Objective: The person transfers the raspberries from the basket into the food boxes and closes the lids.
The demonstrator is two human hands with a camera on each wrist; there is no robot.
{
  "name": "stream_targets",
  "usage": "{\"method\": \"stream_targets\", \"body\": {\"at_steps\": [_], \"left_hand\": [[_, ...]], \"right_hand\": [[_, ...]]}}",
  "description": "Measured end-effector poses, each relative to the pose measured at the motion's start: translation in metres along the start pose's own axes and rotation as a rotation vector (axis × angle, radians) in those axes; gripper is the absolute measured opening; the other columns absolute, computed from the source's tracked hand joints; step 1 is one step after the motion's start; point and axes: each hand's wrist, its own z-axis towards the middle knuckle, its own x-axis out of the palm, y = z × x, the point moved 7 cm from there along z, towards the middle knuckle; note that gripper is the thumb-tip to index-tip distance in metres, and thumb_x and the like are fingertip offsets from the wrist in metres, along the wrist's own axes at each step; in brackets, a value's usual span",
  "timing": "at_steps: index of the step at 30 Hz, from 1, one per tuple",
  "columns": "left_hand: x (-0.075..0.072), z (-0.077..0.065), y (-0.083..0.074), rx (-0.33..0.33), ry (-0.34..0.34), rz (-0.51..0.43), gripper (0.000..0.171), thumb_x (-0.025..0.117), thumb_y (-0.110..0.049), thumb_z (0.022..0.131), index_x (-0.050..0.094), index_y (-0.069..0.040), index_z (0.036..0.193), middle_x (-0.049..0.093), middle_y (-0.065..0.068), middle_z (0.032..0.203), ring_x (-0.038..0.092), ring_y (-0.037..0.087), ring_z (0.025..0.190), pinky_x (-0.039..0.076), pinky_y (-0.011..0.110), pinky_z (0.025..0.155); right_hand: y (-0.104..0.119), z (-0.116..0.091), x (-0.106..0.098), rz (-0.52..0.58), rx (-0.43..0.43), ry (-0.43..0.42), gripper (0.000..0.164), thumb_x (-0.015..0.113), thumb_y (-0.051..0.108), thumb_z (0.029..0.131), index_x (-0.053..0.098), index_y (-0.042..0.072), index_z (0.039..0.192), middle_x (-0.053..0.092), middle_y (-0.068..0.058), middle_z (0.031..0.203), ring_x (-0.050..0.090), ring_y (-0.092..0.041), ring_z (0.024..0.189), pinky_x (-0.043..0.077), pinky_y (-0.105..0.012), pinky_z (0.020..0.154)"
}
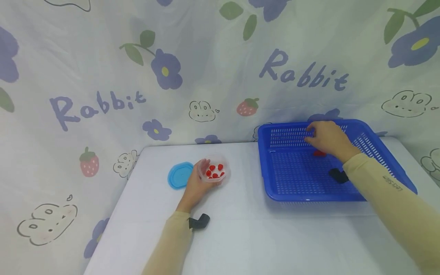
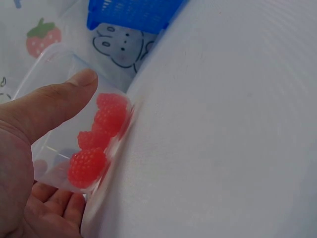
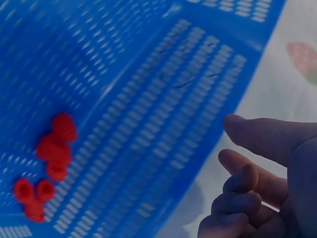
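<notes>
My left hand (image 1: 198, 182) grips a small clear plastic container (image 1: 225, 163) on the left part of the table. The left wrist view has the thumb along its near side and several red raspberries (image 2: 87, 167) low inside. Over the far rim of the blue basket (image 1: 288, 197) is my right hand (image 1: 328, 138), thumb and forefinger apart and nothing between them. Several more raspberries (image 3: 53, 148) lie on the basket floor, left of this hand in the right wrist view; in the head view the hand and wrist partly hide them.
A light blue lid (image 1: 180, 175) lies flat on the white table (image 1: 237, 236), just left of the container. The basket stands at the table's back right, against a patterned curtain (image 1: 213, 76). Black wrist mounts (image 1: 199, 221) show at both sleeves.
</notes>
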Motion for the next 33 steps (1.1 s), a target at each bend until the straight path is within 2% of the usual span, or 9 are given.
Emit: {"method": "stream_targets", "body": {"at_steps": [3, 6, 9, 11, 17, 24, 28, 33], "left_hand": [[0.000, 0.000, 0.001, -0.004, -0.001, 0.000, 0.093, 0.079, -0.050, 0.064, 0.029, -0.034, 0.140, 0.041, -0.016, 0.138, 0.033, 0.011, 0.130, 0.044, 0.042, 0.095], [0.000, 0.000, 0.001, -0.002, -0.002, -0.001, 0.093, 0.080, -0.049, 0.064, 0.029, -0.033, 0.140, 0.042, -0.016, 0.138, 0.033, 0.011, 0.130, 0.044, 0.042, 0.095], [0.000, 0.000, 0.000, 0.004, -0.002, -0.001, 0.092, 0.080, -0.048, 0.065, 0.029, -0.032, 0.140, 0.042, -0.015, 0.138, 0.034, 0.012, 0.130, 0.043, 0.042, 0.096], [0.000, 0.000, 0.000, 0.007, -0.002, -0.002, 0.092, 0.080, -0.046, 0.065, 0.030, -0.031, 0.141, 0.042, -0.014, 0.138, 0.034, 0.012, 0.130, 0.043, 0.042, 0.096], [0.000, 0.000, 0.000, 0.013, -0.003, 0.004, 0.093, 0.080, -0.048, 0.065, 0.029, -0.032, 0.141, 0.042, -0.014, 0.138, 0.034, 0.013, 0.130, 0.045, 0.042, 0.093], [0.000, 0.001, 0.001, 0.020, -0.008, 0.002, 0.093, 0.078, -0.053, 0.063, 0.030, -0.032, 0.140, 0.043, -0.013, 0.138, 0.034, 0.011, 0.130, 0.042, 0.043, 0.098], [0.000, 0.001, 0.001, 0.026, -0.007, -0.013, 0.093, 0.079, -0.051, 0.064, 0.030, -0.032, 0.140, 0.043, -0.013, 0.139, 0.034, 0.011, 0.130, 0.040, 0.044, 0.100], [0.001, 0.001, 0.001, 0.024, -0.004, -0.022, 0.093, 0.079, -0.050, 0.064, 0.030, -0.032, 0.140, 0.042, -0.013, 0.139, 0.034, 0.012, 0.131, 0.040, 0.043, 0.100]], "right_hand": [[-0.007, 0.001, 0.004, -0.026, -0.006, 0.041, 0.040, 0.066, 0.020, 0.083, 0.059, -0.006, 0.113, 0.066, -0.012, 0.078, 0.060, -0.024, 0.067, 0.050, -0.048, 0.066], [-0.013, 0.003, 0.010, -0.059, -0.027, 0.086, 0.040, 0.066, 0.019, 0.082, 0.060, -0.008, 0.111, 0.066, -0.022, 0.092, 0.062, -0.036, 0.080, 0.047, -0.054, 0.076], [-0.022, 0.005, 0.019, -0.079, -0.033, 0.134, 0.040, 0.067, 0.019, 0.082, 0.059, -0.009, 0.110, 0.061, -0.029, 0.105, 0.058, -0.045, 0.093, 0.045, -0.057, 0.081], [-0.029, 0.007, 0.024, -0.084, -0.029, 0.161, 0.042, 0.067, 0.019, 0.081, 0.059, -0.009, 0.111, 0.060, -0.030, 0.107, 0.057, -0.046, 0.095, 0.045, -0.057, 0.082], [-0.042, 0.011, 0.038, -0.079, -0.014, 0.215, 0.042, 0.071, 0.019, 0.076, 0.061, -0.009, 0.106, 0.063, -0.027, 0.099, 0.060, -0.042, 0.088, 0.048, -0.053, 0.077], [-0.048, 0.010, 0.051, -0.135, -0.015, 0.299, 0.040, 0.073, 0.019, 0.075, 0.063, -0.008, 0.102, 0.063, -0.027, 0.101, 0.056, -0.047, 0.094, 0.045, -0.057, 0.081], [-0.049, 0.010, 0.054, -0.145, -0.012, 0.303, 0.034, 0.073, 0.019, 0.074, 0.065, -0.006, 0.096, 0.064, -0.024, 0.095, 0.058, -0.044, 0.089, 0.047, -0.055, 0.078], [-0.051, 0.009, 0.057, -0.147, -0.006, 0.329, 0.023, 0.073, 0.019, 0.073, 0.066, 0.000, 0.084, 0.065, -0.015, 0.083, 0.060, -0.036, 0.079, 0.048, -0.053, 0.074]]}}
